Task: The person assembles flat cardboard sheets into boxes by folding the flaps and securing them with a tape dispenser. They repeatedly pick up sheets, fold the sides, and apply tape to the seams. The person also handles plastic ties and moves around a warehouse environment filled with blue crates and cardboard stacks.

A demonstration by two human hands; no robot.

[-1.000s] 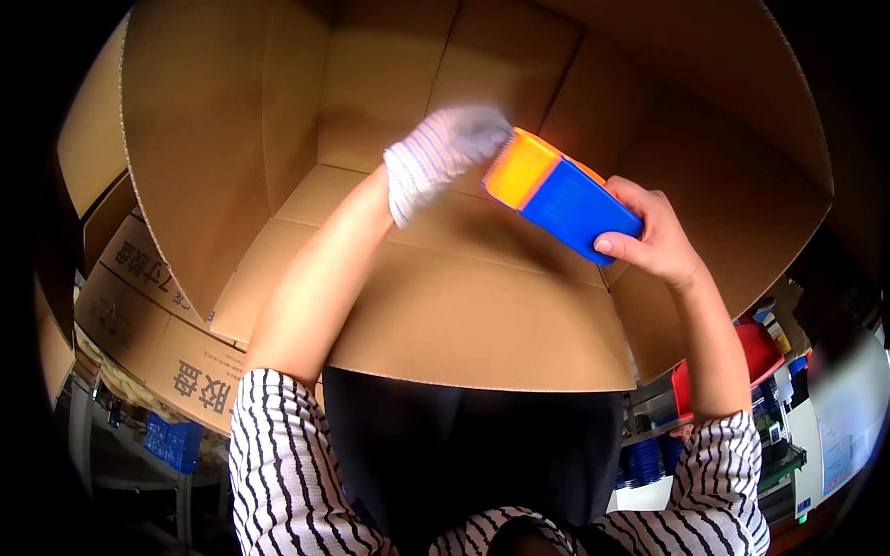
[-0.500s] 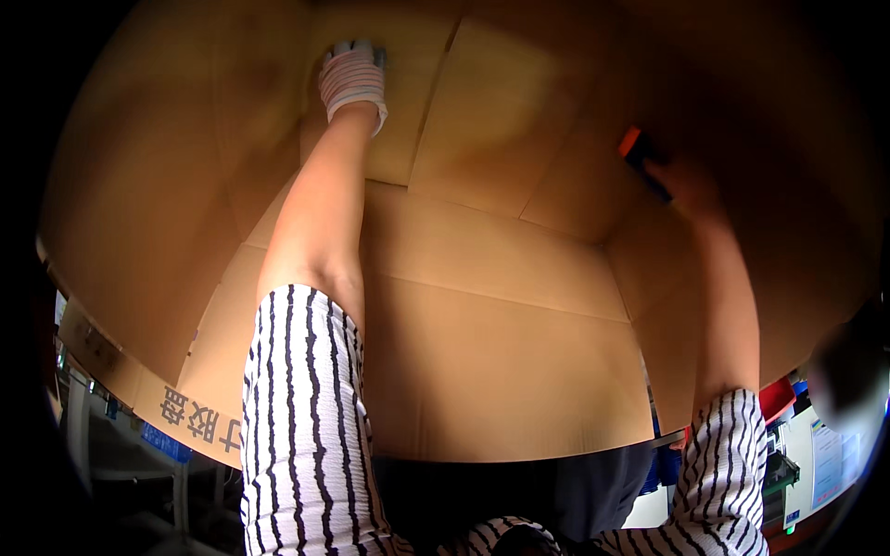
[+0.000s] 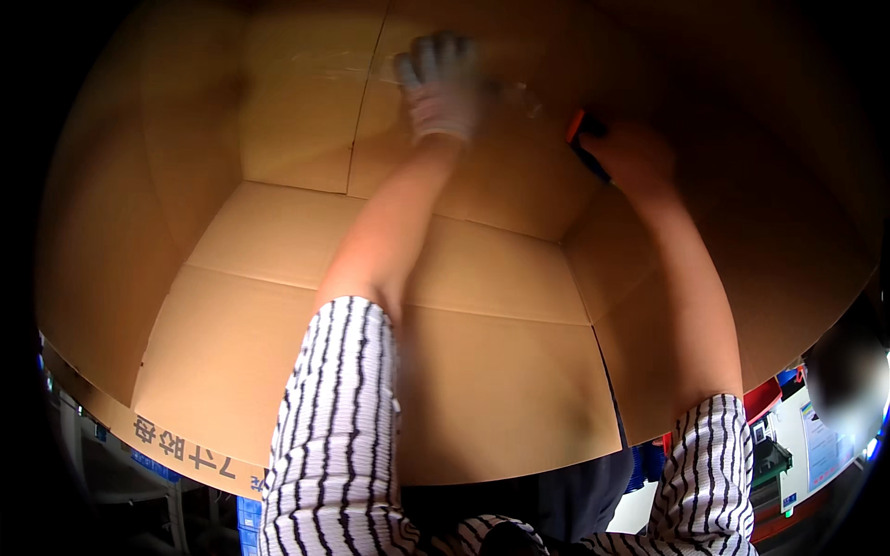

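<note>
A large open cardboard box (image 3: 278, 306) fills the view, and both my arms reach deep into it. My left hand (image 3: 440, 88), in a white knit glove, lies flat with fingers spread on the box's bottom flaps, near a strip of clear tape along the seam. My right hand (image 3: 635, 153) is bare and grips an orange and blue tape dispenser (image 3: 584, 139) against the bottom of the box at the right. Only a small part of the dispenser shows past my fingers. Both sleeves are striped black and white.
The box's near flap (image 3: 185, 454) with printed characters hangs toward me at the lower left. Blue crates (image 3: 246, 514) sit below it. At the lower right, beyond the box edge, are red and blue items and a white sheet (image 3: 820, 445).
My left hand has moved right along the box bottom, closer to the middle seam. My right hand with the dispenser has gone deeper in and lower against the bottom. The view has leaned further into the box.
</note>
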